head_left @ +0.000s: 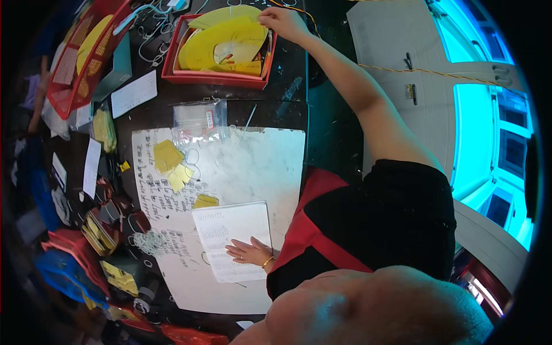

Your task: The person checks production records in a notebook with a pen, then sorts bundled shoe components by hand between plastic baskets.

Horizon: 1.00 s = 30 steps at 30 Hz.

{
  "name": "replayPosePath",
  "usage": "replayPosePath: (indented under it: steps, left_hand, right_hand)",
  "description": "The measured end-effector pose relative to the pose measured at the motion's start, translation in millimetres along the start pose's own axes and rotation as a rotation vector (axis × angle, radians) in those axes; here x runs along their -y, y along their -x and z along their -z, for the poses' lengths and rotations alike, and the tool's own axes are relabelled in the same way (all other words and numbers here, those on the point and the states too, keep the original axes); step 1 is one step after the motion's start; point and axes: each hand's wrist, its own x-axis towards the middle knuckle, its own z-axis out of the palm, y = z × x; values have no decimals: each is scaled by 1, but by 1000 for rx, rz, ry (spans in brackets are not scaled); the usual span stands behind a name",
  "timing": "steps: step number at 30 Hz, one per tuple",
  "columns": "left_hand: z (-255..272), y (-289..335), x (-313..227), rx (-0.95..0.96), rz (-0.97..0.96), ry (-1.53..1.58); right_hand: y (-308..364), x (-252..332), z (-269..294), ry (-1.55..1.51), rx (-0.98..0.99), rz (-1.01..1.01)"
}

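Note:
My left hand (250, 252) lies flat with its fingers spread on an open notebook (233, 218) of handwritten pages. A gold bracelet (268, 261) is on that wrist. My right arm stretches to a red box (215, 79) at the far side, filled with curved yellow card pieces (198, 54). There my right hand (282, 23) has its fingertips closed on the edge of a yellow card piece (250, 22). Smaller yellow pieces (168, 155) lie on the white board (259, 167) under the notebook, with another yellow piece (206, 201) touching the notebook's top edge.
A clear plastic bag (201, 118) and a thin pen-like stick (250, 117) lie near the board's far edge. Red baskets (69, 86), cables (152, 49), a white card (134, 95) and a blue container (66, 276) crowd the left. A grey cabinet (385, 46) stands at the right.

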Motion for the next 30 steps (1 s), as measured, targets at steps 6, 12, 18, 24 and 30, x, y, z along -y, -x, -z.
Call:
replayPosePath:
  steps: [6,12,18,24,30]
  left_hand:
    - [11,-3,5,-68,-40,52]
    - [43,-28,4,141,26,262]
    - [51,-55,2,190,22,309]
    - [71,-76,-11,212,29,239]
    - [78,-95,-28,70,-46,381]
  right_hand:
    - [0,63,-21,47,663,174]
    - [23,63,-61,300,663,302]
    - [31,57,-67,252,494,391]
    - [19,59,-61,248,583,377]
    - [9,87,-70,469,724,409]
